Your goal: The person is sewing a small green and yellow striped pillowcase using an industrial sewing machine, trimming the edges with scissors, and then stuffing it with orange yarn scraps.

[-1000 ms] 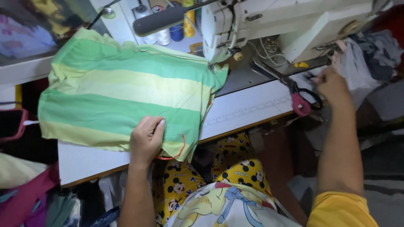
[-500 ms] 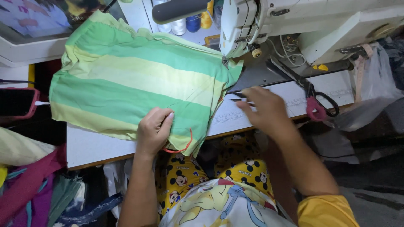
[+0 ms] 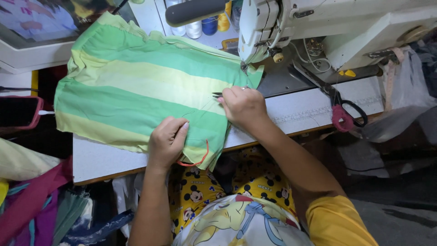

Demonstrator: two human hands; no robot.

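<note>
Bright, even light from above on green-and-yellow striped knit fabric (image 3: pixel 145 91); colours saturated. Mild glare on white enamel sewing machine body (image 3: pixel 364 23) and white laminate tabletop (image 3: pixel 300 109). Soft short shadows under left hand (image 3: pixel 166 141) and right hand (image 3: pixel 243 105). Floor at lower right dim. Wide-angle bend at frame edges; corners slightly soft, centre sharp.

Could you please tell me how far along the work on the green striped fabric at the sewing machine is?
Done: the green striped fabric lies spread beside the sewing machine. In hand: the left hand presses it flat; the right hand holds a small dark tool at its edge. Left: the scissors lie untouched; no finished stitching is discernible.
</note>
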